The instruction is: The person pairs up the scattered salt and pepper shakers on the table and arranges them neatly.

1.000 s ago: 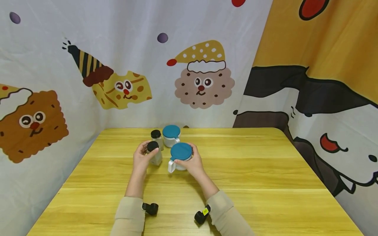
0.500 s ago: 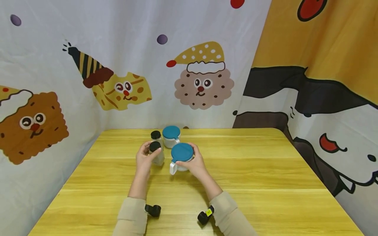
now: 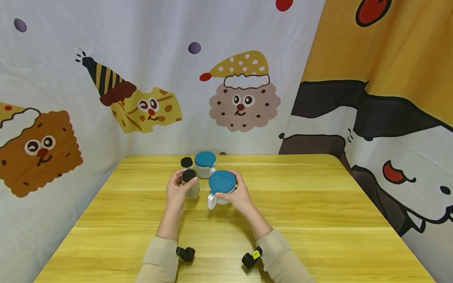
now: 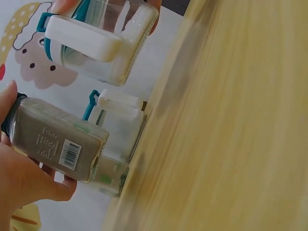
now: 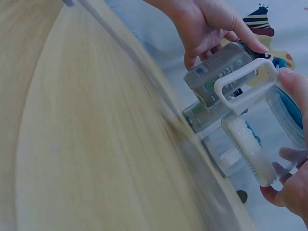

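My left hand point(image 3: 175, 193) grips a squarish spice jar point(image 4: 60, 137) with a black lid, grey-brown contents and a barcode label. The fingers and thumb are around its upper part, and the jar is held up off the table. To its right, my right hand point(image 3: 242, 197) holds a clear glass seasoning jar point(image 3: 222, 182) by its sides, also raised. That jar has a blue lid, a white handle turned toward the left, and white contents at the bottom. Behind them stand a second black-lidded spice jar point(image 3: 186, 162) and a second blue-lidded seasoning jar point(image 3: 205, 160), side by side.
A wood-grain table point(image 3: 311, 204) spreads out under both arms. Its far edge meets a white curtain point(image 3: 152, 35) printed with cartoon figures, just beyond the two standing jars. Black wrist cameras are strapped to both sleeves.
Both hands have shifted a little to the right with the jars they hold. The held spice jar now covers more of the one behind it. The two standing jars have stayed put.
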{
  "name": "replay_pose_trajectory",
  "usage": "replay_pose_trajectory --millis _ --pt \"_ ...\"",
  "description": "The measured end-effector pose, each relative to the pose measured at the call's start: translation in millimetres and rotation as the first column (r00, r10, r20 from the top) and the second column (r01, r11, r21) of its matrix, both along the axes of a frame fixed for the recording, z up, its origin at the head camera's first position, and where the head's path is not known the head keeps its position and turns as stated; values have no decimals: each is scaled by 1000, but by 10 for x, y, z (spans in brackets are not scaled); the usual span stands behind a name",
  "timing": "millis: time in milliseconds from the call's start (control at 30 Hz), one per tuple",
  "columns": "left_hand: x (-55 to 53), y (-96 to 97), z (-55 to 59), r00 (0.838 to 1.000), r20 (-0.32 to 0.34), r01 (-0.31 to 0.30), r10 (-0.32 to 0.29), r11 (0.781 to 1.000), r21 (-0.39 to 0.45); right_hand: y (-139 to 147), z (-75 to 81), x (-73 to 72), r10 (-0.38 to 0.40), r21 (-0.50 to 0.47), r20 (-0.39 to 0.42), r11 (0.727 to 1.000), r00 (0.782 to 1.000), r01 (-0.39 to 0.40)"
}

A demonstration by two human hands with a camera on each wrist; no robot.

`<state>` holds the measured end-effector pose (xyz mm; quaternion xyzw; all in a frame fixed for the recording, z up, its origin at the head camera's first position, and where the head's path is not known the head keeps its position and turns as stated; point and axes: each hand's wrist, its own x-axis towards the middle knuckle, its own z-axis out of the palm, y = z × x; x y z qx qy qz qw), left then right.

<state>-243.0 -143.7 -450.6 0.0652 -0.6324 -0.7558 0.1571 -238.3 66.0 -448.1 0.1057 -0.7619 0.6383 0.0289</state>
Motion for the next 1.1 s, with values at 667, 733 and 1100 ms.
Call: replay_pose_trajectory --millis 667,733,1100 --pt "63 196 59 998 -59 -24 25 999 22 199 -25 -45 49 -16 -24 999 999 -49" --pt "64 217 57 998 -59 -25 27 999 29 228 -104 -93 43 -19 -21 999 999 -44" --pt "81 313 63 999 -44 -19 20 999 38 373 -124 -88 37 -9 -50 999 998 -37"
